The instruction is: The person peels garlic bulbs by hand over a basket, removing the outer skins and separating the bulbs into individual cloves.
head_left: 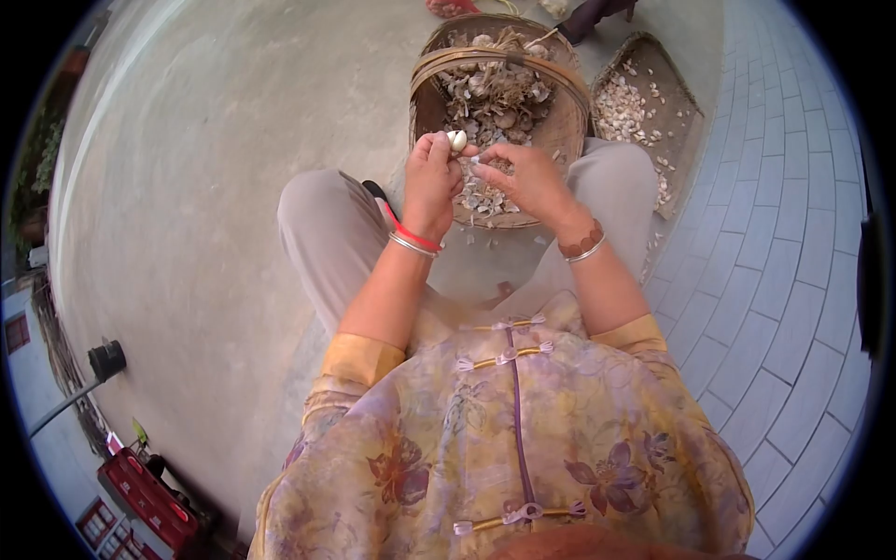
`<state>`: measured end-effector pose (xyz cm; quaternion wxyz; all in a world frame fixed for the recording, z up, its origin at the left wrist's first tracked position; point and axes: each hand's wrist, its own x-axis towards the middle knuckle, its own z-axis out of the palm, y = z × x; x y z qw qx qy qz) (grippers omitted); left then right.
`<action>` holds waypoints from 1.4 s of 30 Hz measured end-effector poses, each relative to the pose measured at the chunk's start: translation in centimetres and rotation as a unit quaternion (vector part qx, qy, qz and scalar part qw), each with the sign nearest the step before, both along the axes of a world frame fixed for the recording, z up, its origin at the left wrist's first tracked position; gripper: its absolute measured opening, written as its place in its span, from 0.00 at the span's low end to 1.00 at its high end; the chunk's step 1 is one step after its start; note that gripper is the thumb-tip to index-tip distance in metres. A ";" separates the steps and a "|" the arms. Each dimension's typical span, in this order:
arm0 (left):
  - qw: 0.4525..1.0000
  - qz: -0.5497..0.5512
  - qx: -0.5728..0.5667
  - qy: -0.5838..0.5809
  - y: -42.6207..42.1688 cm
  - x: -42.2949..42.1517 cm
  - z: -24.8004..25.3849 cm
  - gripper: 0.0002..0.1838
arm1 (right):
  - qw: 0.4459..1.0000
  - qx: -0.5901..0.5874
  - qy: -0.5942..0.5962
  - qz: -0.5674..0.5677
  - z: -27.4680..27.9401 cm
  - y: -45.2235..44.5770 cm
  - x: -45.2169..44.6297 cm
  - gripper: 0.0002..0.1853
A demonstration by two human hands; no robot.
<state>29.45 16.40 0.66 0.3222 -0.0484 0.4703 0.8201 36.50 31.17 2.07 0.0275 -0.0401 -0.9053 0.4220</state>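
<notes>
My left hand (433,179) pinches a pale, whitish garlic clove (456,140) between thumb and fingertips, above the near half of a round wicker basket (571,93). Just to its right, my right hand (525,177) has its fingers curled and drawn together, with a small whitish bit, perhaps a piece of skin, at the fingertips. The two hands almost touch. Inside the basket are garlic bulbs (481,82) with dry stalks, and loose papery skins (485,201) lie at its near end, below my hands.
At the right of the basket a flat woven tray (674,103) holds many loose cloves (620,110). A person's dark-clothed leg and shoe (581,22) show at the top, beside a red net bag (452,7). My knees flank the basket. Scraps lie on the concrete floor (205,149).
</notes>
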 end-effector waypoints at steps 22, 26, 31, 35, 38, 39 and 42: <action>0.946 0.011 -0.155 0.286 1.3 1.3 -1.6 0.11 | 0.858 -0.502 0.010 -0.111 0.1 -2.1 0.1 0.10; 0.875 0.011 -0.209 0.437 1.4 0.9 -2.5 0.13 | 0.860 -0.497 0.036 -0.114 -1.4 -2.0 -0.5 0.09; 0.856 0.000 -0.242 0.458 1.4 1.9 -0.2 0.12 | 0.839 -0.535 0.018 -0.095 -1.5 -1.8 -0.2 0.10; 0.869 -0.005 -0.235 0.435 1.5 1.9 0.3 0.12 | 0.836 -0.541 0.011 -0.093 -2.0 -1.5 -0.2 0.09; 0.845 0.008 -0.228 0.483 1.4 1.5 -0.5 0.12 | 0.842 -0.532 0.019 -0.090 -2.0 -1.7 0.0 0.08; 0.822 0.019 -0.218 0.526 1.5 1.4 -0.8 0.13 | 0.840 -0.534 0.018 -0.089 -1.6 -1.8 0.0 0.07; 0.877 0.014 -0.204 0.434 1.5 1.3 -1.7 0.14 | 0.836 -0.539 0.017 -0.096 -0.5 -2.2 0.3 0.06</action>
